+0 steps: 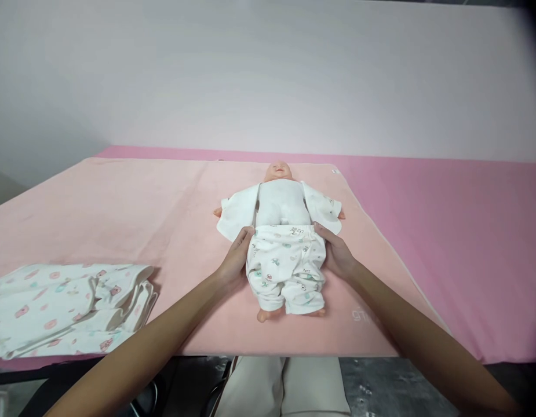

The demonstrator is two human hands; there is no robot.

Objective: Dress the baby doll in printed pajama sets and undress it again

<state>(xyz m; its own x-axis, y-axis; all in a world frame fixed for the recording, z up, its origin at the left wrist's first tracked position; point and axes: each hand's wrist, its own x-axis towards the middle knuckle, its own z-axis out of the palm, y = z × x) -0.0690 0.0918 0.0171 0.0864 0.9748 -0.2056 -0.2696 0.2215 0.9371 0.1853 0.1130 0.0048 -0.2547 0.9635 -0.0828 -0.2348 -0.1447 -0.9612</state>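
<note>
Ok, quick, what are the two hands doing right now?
Left hand: closed on one side of the waistband of the doll's printed pants.
Right hand: closed on the other side of that waistband.

No full word can be read. Between four and five o'clock from the view's middle, pale lettering [361,316] on the peach mat [241,339] is partly hidden by the right forearm [396,318]; at two o'clock, the mat's white label [336,171] is illegibly small.
</note>
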